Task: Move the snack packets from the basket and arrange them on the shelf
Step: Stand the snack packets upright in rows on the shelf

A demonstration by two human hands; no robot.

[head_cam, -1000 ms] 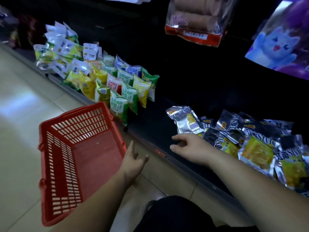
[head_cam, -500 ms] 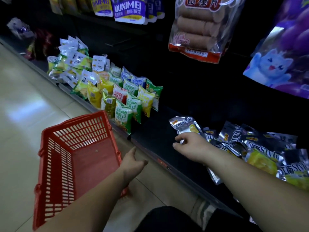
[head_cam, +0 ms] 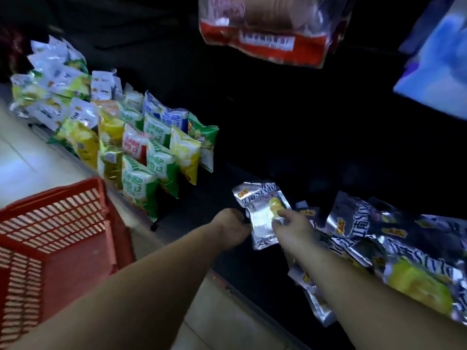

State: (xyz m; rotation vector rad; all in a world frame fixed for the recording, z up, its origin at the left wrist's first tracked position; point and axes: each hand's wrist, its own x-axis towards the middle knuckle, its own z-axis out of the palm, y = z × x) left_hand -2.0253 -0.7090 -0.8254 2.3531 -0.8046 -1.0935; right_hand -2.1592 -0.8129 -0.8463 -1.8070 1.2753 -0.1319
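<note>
Over shelf (head_cam: 197,205), silver pkt (head_cam: 260,210) betw. left hand (head_cam: 232,226) (prob. gripping), right hand (head_cam: 293,223) (pinching).

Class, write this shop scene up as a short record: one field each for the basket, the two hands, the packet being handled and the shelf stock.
basket: red basket on the floor, left of the hands; no packets visible inside
left hand: grips the silver packet by its left edge
right hand: pinches its right edge
packet: printed face towards the camera, above the dark shelf
stock: colourful packets standing in rows, left; silver heap, right
</note>
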